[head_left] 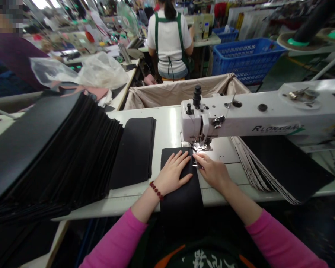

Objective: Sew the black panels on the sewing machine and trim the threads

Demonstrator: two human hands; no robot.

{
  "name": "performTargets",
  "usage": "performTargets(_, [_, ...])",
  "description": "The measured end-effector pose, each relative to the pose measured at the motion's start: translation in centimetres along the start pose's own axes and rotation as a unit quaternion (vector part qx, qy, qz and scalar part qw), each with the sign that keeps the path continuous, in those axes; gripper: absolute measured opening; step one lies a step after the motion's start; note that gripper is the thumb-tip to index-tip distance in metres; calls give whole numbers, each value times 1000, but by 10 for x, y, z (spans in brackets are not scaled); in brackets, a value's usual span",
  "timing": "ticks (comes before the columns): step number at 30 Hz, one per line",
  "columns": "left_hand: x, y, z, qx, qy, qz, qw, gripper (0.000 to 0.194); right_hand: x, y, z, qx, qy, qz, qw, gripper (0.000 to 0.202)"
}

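Observation:
A long black panel lies on the sewing machine's bed, its far end beside the presser foot, its near end hanging over the table edge. My left hand, with a dark red bead bracelet at the wrist, rests flat on the panel with fingers spread. At the panel's right edge, just in front of the presser foot, my right hand is closed around small thread snips. Only their silver tips stick out; the palm hides the rest. Its thumb and forefinger reach the panel's edge.
The white sewing machine spans the right side. Tall stacked black panels and a smaller pile stand left. More panels with pale edges lie under the machine arm. Behind are a cloth-lined bin, a blue basket and a seated co-worker.

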State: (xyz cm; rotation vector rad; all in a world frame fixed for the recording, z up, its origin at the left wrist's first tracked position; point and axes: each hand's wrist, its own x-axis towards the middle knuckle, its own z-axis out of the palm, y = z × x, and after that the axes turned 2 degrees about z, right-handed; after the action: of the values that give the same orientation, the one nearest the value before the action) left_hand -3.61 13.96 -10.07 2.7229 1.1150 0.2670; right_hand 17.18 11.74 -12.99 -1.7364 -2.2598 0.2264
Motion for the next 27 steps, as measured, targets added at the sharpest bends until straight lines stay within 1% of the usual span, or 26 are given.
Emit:
performTargets(4, [2, -1, 0, -9, -6, 2, 1000, 61, -1, 2, 2, 6, 4, 2, 1000, 43])
performTargets(8, [5, 0, 2, -9, -1, -2, 1000, 62, 0, 2, 2, 8, -7, 4, 1000, 49])
performTargets(17, [7, 6, 4, 5, -7, -19, 1000, 62, 0, 2, 4, 3, -12, 10, 1000, 53])
performTargets(27, [7, 4, 3, -8, -1, -12, 1000, 63, 0, 2, 4, 3, -14, 11, 1000, 52])
